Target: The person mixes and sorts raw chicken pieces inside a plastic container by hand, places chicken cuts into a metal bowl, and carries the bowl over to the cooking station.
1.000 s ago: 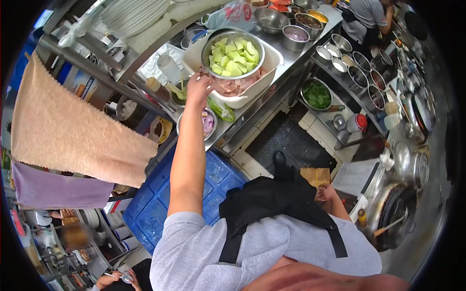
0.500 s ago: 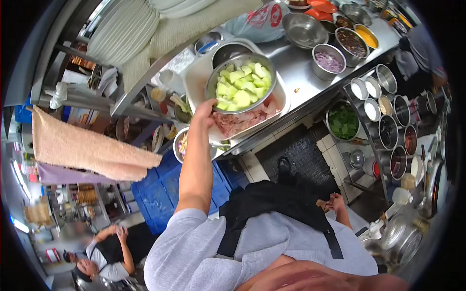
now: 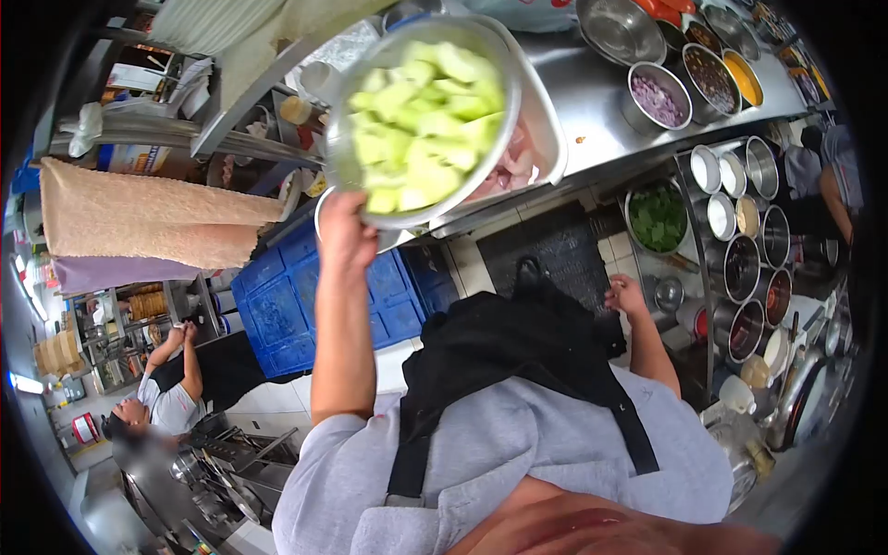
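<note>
My left hand (image 3: 348, 233) grips the near rim of a steel bowl (image 3: 342, 139) full of pale green vegetable chunks (image 3: 421, 125). The bowl is lifted and tilted towards me, above a white tub (image 3: 553, 139) with raw meat (image 3: 514, 169) in it. Part of the tub and meat is hidden behind the bowl. Beside my apron, over the floor, my right hand (image 3: 627, 294) is held low with loosely bent fingers and nothing visible in them. It is nearest to the shelf rack on the right.
Bowls of chopped purple onion (image 3: 659, 100), dark sauce (image 3: 711, 79) and orange liquid (image 3: 743, 79) stand on the steel counter (image 3: 597, 139). Leafy greens (image 3: 658, 220) and several metal containers fill the right rack. A blue lid-like surface (image 3: 305, 296) lies left. Other people work nearby.
My left hand has raised the bowl of green chunks off the tub area, closer to me and leftwards. My right hand has moved up and forward from beside my apron.
</note>
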A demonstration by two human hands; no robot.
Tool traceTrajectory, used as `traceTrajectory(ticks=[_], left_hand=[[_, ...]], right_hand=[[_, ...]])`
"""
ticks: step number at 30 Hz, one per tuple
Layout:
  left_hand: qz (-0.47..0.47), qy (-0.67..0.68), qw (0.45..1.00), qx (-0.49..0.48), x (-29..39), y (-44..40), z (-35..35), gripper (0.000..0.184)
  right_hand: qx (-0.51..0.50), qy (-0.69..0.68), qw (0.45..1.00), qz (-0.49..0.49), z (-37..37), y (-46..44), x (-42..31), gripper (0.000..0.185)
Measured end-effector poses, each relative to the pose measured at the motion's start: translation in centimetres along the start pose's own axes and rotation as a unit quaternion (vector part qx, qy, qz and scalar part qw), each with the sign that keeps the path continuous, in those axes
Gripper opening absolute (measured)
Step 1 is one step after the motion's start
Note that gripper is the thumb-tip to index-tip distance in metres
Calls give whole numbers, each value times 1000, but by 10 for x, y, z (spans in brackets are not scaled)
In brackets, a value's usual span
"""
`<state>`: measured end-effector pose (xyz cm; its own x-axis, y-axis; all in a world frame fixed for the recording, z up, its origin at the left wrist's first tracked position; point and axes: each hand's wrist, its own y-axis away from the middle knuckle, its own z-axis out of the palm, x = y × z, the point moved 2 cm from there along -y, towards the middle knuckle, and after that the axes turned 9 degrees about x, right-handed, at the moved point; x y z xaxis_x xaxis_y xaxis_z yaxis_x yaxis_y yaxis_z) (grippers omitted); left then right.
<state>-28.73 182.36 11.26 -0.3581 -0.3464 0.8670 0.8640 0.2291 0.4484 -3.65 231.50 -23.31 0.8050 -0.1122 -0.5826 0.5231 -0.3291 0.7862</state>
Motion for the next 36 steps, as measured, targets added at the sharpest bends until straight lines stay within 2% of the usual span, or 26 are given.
traceTrajectory(ticks=[2, 4, 6, 8, 10, 12, 15, 20, 21, 22, 24, 26, 28, 29, 32, 33, 34, 35, 36], left_hand=[[64, 3, 993, 95, 13, 30, -32, 31], [91, 15, 975, 204, 25, 68, -51, 38], [93, 20, 977, 191, 24, 95, -105, 40], [89, 6, 973, 213, 12, 114, -166, 40], [88, 13, 963, 256, -4, 131, -208, 33], [82, 28, 940, 329, -26, 140, -254, 29], [59, 51, 914, 398, -67, 135, -325, 23], [11, 35, 910, 412, -172, 80, -467, 21], [14, 55, 885, 462, -178, 74, -459, 20], [18, 50, 886, 461, -209, 63, -489, 18], [-42, 38, 871, 487, -252, 47, -526, 14], [-111, 45, 855, 505, -309, 20, -570, 20], [-85, 45, 852, 516, -364, 2, -595, 22], [-87, 45, 859, 502, -375, 1, -603, 22], [-166, -121, 877, 434, -403, 1, -615, 23], [-178, -151, 880, 414, -408, -3, -620, 24], [-135, -237, 917, 291, -409, -7, -625, 21], [-84, -318, 930, 162, -402, -9, -620, 19], [-222, -136, 952, 161, -402, -11, -614, 24]], right_hand=[[-22, 37, 999, -8, 2, 3, -1, 22], [-14, 60, 998, -1, -4, 4, 11, 24], [-13, 82, 997, -1, -9, -12, 39, 27], [-30, 55, 996, 56, -19, -22, 76, 27], [2, 66, 996, 61, -13, 8, 64, 28], [22, 138, 987, 84, -7, 27, 58, 19], [30, 150, 987, 57, 5, 31, 49, 21], [46, 131, 990, 0, 47, 60, 11, 26], [36, 140, 989, -31, 58, 70, 3, 26], [26, 152, 986, -62, 69, 85, -7, 26], [47, 156, 984, -67, 90, 122, -21, 27], [39, 152, 984, -90, 100, 149, -18, 28], [68, 168, 979, -90, 107, 182, -15, 29], [77, 186, 977, -72, 108, 192, -3, 29], [95, 212, 971, -51, 95, 204, 50, 27], [93, 215, 972, -4, 92, 212, 65, 29], [89, 217, 971, 44, 89, 215, 76, 32], [96, 214, 971, 40, 93, 222, 69, 32], [95, 193, 975, 50, 97, 228, 66, 36]])
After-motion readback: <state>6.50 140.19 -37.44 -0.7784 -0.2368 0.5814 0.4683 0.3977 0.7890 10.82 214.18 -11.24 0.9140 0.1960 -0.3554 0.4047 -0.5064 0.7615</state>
